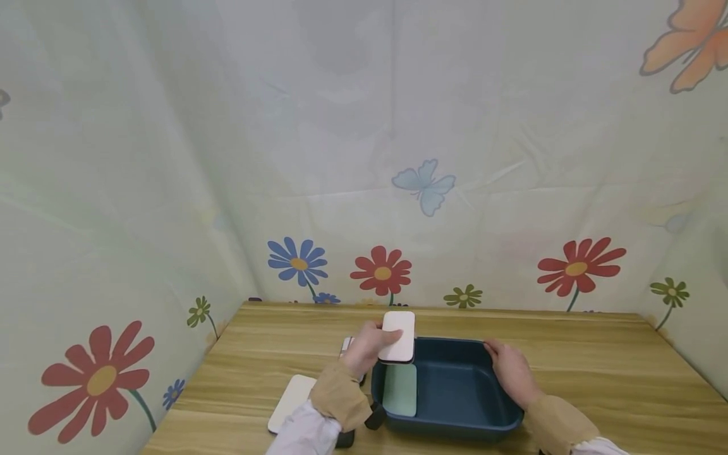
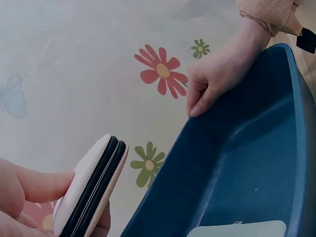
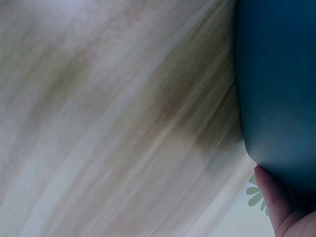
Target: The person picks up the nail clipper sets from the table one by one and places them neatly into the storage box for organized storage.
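In the head view my left hand [image 1: 366,346] holds a small white rectangular case [image 1: 399,335] above the left end of a dark blue bin [image 1: 455,436]. The left wrist view shows the case [image 2: 89,187] edge-on, with a textured white face and black rims; my thumb presses one face and the fingers are behind it. My right hand [image 1: 512,370] pinches the bin's rim at its far right corner, also seen in the left wrist view. Inside the bin, along its left side, lies a pale green rectangular piece [image 1: 400,390].
A white rounded rectangular piece [image 1: 291,398] lies on the wooden table [image 1: 256,341] left of the bin. Another light object [image 1: 345,344] is mostly hidden behind my left hand. A flower-printed curtain [image 1: 341,208] stands behind the table and at both sides.
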Tool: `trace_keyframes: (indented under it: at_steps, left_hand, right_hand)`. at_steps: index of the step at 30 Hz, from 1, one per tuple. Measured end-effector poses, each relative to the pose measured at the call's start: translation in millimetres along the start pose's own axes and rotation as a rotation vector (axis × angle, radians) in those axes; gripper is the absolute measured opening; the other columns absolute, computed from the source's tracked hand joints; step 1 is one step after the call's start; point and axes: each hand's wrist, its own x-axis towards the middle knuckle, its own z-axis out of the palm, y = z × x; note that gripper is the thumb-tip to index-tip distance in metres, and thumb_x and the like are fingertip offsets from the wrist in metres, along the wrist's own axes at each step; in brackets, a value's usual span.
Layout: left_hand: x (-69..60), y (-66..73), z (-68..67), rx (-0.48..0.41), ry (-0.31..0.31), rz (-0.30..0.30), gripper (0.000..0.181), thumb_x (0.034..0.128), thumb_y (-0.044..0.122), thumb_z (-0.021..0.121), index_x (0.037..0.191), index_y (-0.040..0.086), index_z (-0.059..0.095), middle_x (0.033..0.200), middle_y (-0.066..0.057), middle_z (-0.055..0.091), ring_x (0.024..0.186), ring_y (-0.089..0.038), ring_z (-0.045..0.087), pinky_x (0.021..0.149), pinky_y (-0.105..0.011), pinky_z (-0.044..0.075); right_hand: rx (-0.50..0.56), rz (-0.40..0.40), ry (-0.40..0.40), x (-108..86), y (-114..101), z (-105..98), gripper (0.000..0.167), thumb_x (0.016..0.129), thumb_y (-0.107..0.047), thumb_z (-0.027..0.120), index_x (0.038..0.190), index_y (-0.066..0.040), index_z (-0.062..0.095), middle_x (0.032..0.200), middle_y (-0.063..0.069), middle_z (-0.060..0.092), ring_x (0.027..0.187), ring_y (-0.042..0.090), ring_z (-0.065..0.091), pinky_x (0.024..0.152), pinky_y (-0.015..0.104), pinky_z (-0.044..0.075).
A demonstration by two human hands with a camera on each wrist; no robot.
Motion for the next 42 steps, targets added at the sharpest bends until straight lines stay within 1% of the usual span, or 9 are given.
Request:
trace_keyframes:
  at_steps: [4, 11, 14, 19, 22, 27, 33, 40, 42]
  left_hand:
    - [-0.6, -1.6, 4.0, -0.005, -0.003, 0.005, 0.035, 0.0826, 0.012, 0.06, 0.108, -0.011, 0.052, 0.093, -0.017, 0.061, 0.073, -0.015, 0.057, 0.072, -0.031, 0.049]
    - [0.8, -6.2, 8.7, -0.027, -0.023, 0.01, 0.033, 0.082, 0.011, 0.061, 0.105, -0.01, 0.051, 0.09, -0.015, 0.061, 0.071, -0.015, 0.057, 0.069, -0.028, 0.048]
    - [-0.8, -6.4, 11.1, -0.029, -0.024, 0.009, 0.034, 0.0818, 0.012, 0.061, 0.106, -0.01, 0.051, 0.091, -0.015, 0.061, 0.073, -0.016, 0.057, 0.071, -0.03, 0.048]
    - [-2.2, -8.1, 16.2, 0.007, 0.013, -0.029, 0.039, 0.0803, 0.015, 0.063, 0.108, -0.009, 0.05, 0.095, -0.015, 0.06, 0.077, -0.019, 0.057, 0.074, -0.031, 0.048]
    - [-1.7, -9.2, 18.6, 0.02, 0.016, -0.034, 0.038, 0.0806, 0.015, 0.063, 0.107, -0.009, 0.052, 0.094, -0.015, 0.061, 0.077, -0.018, 0.057, 0.073, -0.031, 0.048]
    - [-1.6, -10.3, 21.3, -0.005, -0.002, -0.027, 0.034, 0.0812, 0.011, 0.062, 0.105, -0.011, 0.053, 0.094, -0.017, 0.061, 0.078, -0.018, 0.056, 0.073, -0.031, 0.047]
    - [-1.5, -12.6, 24.6, -0.016, -0.004, -0.05, 0.043, 0.0805, 0.013, 0.063, 0.111, -0.011, 0.044, 0.099, -0.018, 0.056, 0.083, -0.021, 0.056, 0.075, -0.031, 0.047]
    - [-2.0, -13.2, 30.5, -0.027, 0.012, -0.052, 0.038, 0.0805, 0.008, 0.062, 0.108, -0.012, 0.045, 0.097, -0.02, 0.056, 0.082, -0.021, 0.058, 0.074, -0.032, 0.049]
    - [-1.6, -14.5, 31.7, -0.032, 0.007, -0.05, 0.037, 0.0805, 0.007, 0.062, 0.107, -0.012, 0.045, 0.096, -0.019, 0.056, 0.081, -0.02, 0.058, 0.073, -0.032, 0.049]
  right_hand:
    - [-0.003, -0.006, 0.009, -0.1, -1, 0, 0.013, 0.085, -0.003, 0.052, 0.083, 0.003, 0.063, 0.069, 0.013, 0.064, 0.062, 0.024, 0.06, 0.056, 0.039, 0.046]
    - [-0.001, -0.011, 0.008, -0.2, 0, 0, 0.012, 0.085, -0.003, 0.052, 0.083, 0.003, 0.062, 0.068, 0.012, 0.063, 0.06, 0.021, 0.058, 0.055, 0.036, 0.045]
    - [0.005, -0.005, -0.001, 0.3, 0, 0, 0.012, 0.086, -0.003, 0.051, 0.084, 0.002, 0.062, 0.068, 0.012, 0.063, 0.06, 0.02, 0.058, 0.055, 0.036, 0.045]
    - [0.016, 0.006, -0.014, -0.1, 0, -1, 0.012, 0.086, -0.003, 0.051, 0.086, 0.002, 0.062, 0.071, 0.013, 0.064, 0.063, 0.022, 0.059, 0.057, 0.037, 0.046]
    - [0.016, 0.008, -0.018, -0.7, 0, -2, 0.013, 0.086, -0.003, 0.051, 0.086, 0.003, 0.062, 0.072, 0.014, 0.065, 0.064, 0.023, 0.06, 0.057, 0.038, 0.046]
    - [0.012, 0.017, -0.028, -1.5, -1, -3, 0.013, 0.086, -0.003, 0.051, 0.088, 0.003, 0.063, 0.074, 0.015, 0.065, 0.066, 0.024, 0.061, 0.059, 0.039, 0.047]
    - [0.008, 0.012, -0.022, -1.1, -1, -2, 0.013, 0.086, -0.003, 0.051, 0.087, 0.002, 0.063, 0.073, 0.014, 0.065, 0.065, 0.024, 0.06, 0.059, 0.039, 0.046]
    - [0.009, 0.034, -0.046, -0.9, -1, -3, 0.013, 0.087, -0.004, 0.051, 0.087, 0.002, 0.062, 0.074, 0.014, 0.064, 0.065, 0.022, 0.059, 0.059, 0.038, 0.046]
    - [0.009, 0.038, -0.052, -0.8, -1, -3, 0.013, 0.087, -0.004, 0.05, 0.087, 0.002, 0.062, 0.074, 0.014, 0.064, 0.065, 0.022, 0.059, 0.059, 0.038, 0.046]
